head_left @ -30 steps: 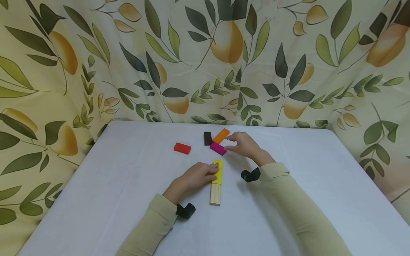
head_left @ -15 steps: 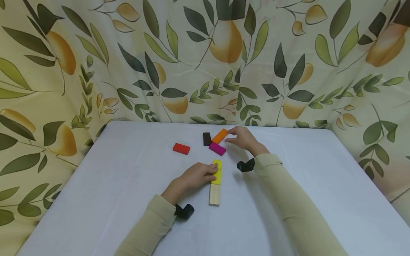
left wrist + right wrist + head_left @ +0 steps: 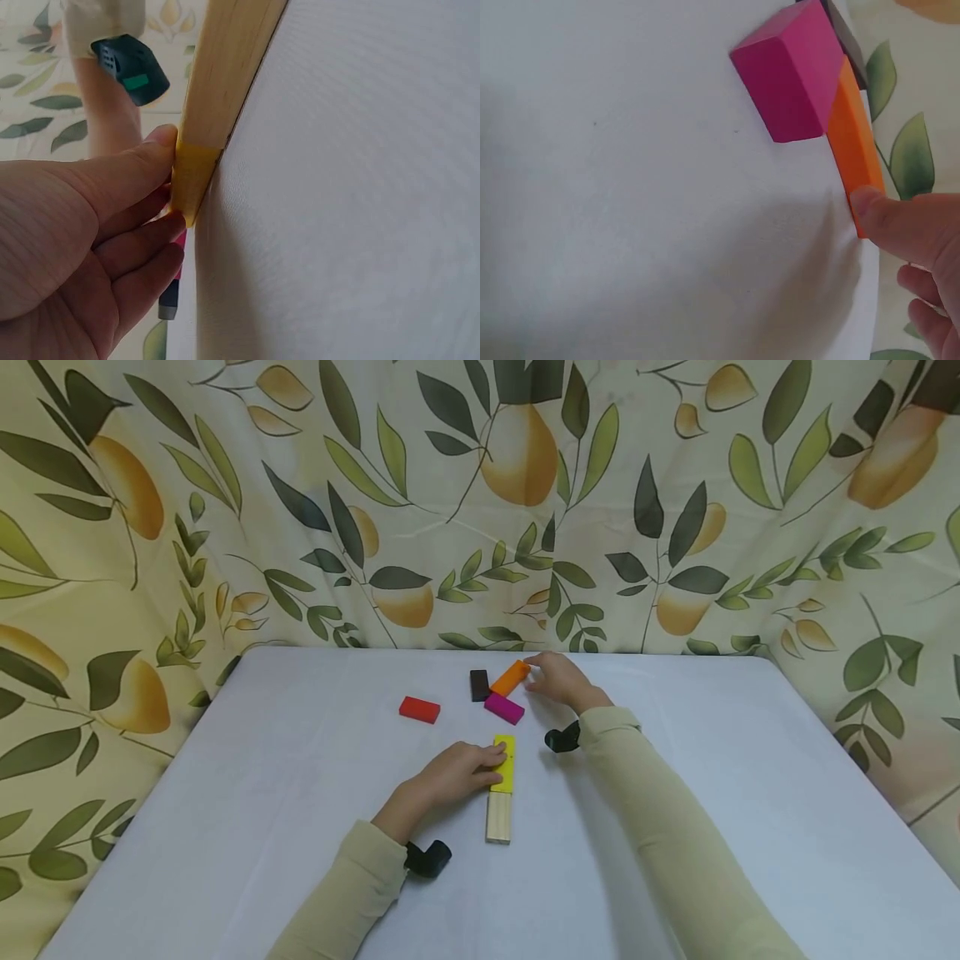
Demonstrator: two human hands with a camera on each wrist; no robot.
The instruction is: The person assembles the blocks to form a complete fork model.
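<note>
My left hand (image 3: 450,774) pinches the yellow wooden block (image 3: 507,768), its thumb and fingers at the block's left side and far end. End to end with it, on the near side, lies a plain wood block (image 3: 498,818). My right hand (image 3: 562,682) has its thumb and fingers around the far right end of the orange block (image 3: 510,677); the thumb (image 3: 885,214) presses on the orange face in the right wrist view. Touching the orange block are a magenta block (image 3: 504,708) and, to the left, a dark brown block (image 3: 479,686).
A red block (image 3: 419,709) lies by itself to the left on the white tablecloth (image 3: 300,793). Behind the table's far edge hangs a leaf-and-fruit patterned curtain (image 3: 300,552). A dark camera sits at each wrist.
My right hand has moved from beside the magenta block away to the orange block and taken hold of its end. The left hand keeps its place on the yellow block.
</note>
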